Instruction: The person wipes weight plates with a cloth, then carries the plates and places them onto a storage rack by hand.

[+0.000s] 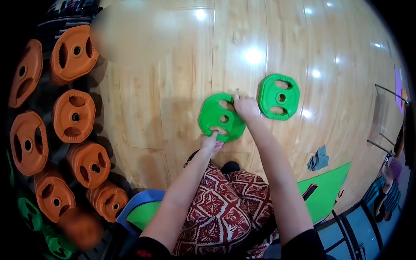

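A green weight plate (208,115) with a centre hole and two grip slots is between my hands, over the wooden floor. My left hand (212,142) grips its lower rim, with the thumb at the lower slot and the fingers underneath. On the upper right edge, my right hand (246,107) is closed around the rim by the upper slot. A second green weight plate (293,96) lies flat on the floor just right of my right hand. Whether the held plate touches the floor, I cannot tell.
Stacks of orange weight plates (74,116) stand along the left, with green plates (56,245) at the lower left. A grey cloth (319,158) lies on the wooden floor (186,78), near a green mat (327,193). Metal-framed furniture (359,229) is at the lower right.
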### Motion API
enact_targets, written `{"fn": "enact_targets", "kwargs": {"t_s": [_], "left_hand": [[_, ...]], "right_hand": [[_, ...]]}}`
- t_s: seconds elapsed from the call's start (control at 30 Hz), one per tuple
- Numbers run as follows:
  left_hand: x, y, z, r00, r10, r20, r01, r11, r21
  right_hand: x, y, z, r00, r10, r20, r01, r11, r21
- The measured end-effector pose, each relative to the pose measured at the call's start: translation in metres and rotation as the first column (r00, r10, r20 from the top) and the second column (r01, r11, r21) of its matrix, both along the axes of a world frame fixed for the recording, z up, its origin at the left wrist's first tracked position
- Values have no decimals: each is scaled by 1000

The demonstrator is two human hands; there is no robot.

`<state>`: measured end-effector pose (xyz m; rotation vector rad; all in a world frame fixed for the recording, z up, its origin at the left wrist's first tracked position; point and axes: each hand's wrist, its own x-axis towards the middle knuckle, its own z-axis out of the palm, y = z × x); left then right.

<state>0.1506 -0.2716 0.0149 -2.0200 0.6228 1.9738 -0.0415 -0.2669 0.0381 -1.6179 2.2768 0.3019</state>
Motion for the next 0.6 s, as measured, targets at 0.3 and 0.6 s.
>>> {"fn": "enact_targets", "kwargs": {"t_s": [0.3,0.6], "left_hand": [[39,-59,165,771,-532,349,636,646,-422],[115,-19,497,990,-140,6,106,724,-682]], "right_hand": [[67,65,160,817,-516,259,485,857,177],[117,64,413,276,-406,871,767,639,55]]}}
